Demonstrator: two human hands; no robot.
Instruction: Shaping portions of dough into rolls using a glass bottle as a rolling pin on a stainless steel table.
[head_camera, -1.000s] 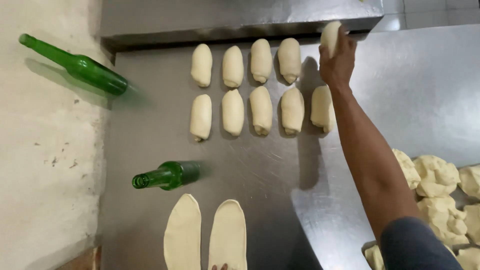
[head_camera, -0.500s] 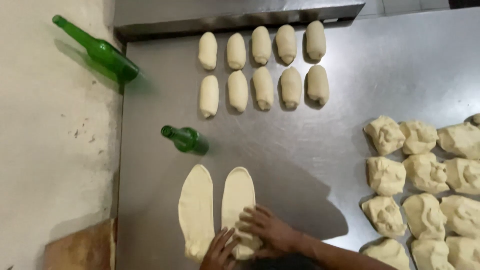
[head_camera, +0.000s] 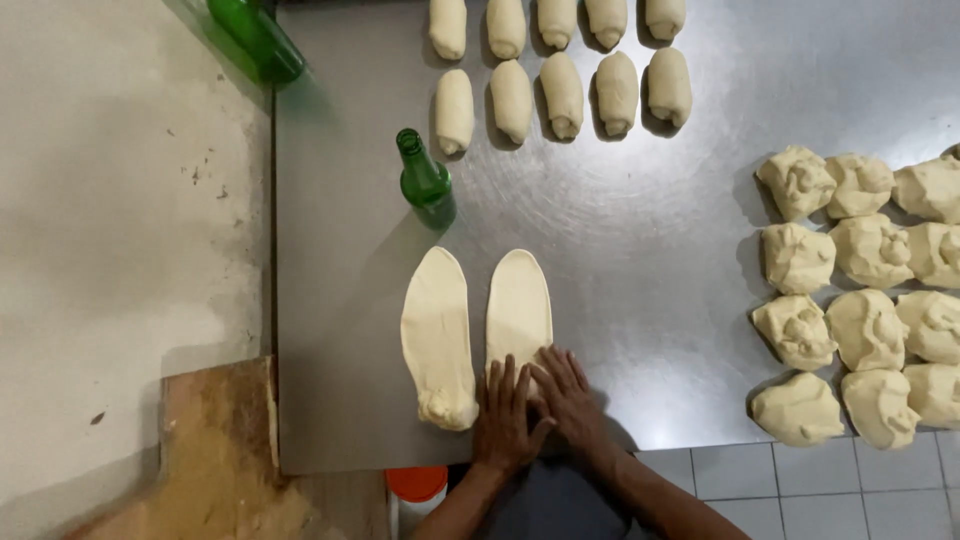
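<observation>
Two flattened oval dough sheets lie side by side on the steel table (head_camera: 640, 280). My left hand (head_camera: 503, 418) and my right hand (head_camera: 570, 400) rest flat, fingers together, on the near end of the right sheet (head_camera: 518, 305). The left sheet (head_camera: 437, 335) lies untouched beside them, its near end curled up slightly. A green glass bottle (head_camera: 425, 182) stands upright just beyond the two sheets. Two rows of rolled dough pieces (head_camera: 563, 93) sit at the far side of the table.
Several rough dough lumps (head_camera: 860, 290) are grouped at the right. A second green bottle (head_camera: 258, 38) lies on its side at the far left. A wooden board (head_camera: 215, 450) and an orange lid (head_camera: 416, 483) sit near the front edge.
My right hand left a rolled piece at the end of the far row and came back to the near sheet. Both hands now press on its near end. The view has shifted closer.
</observation>
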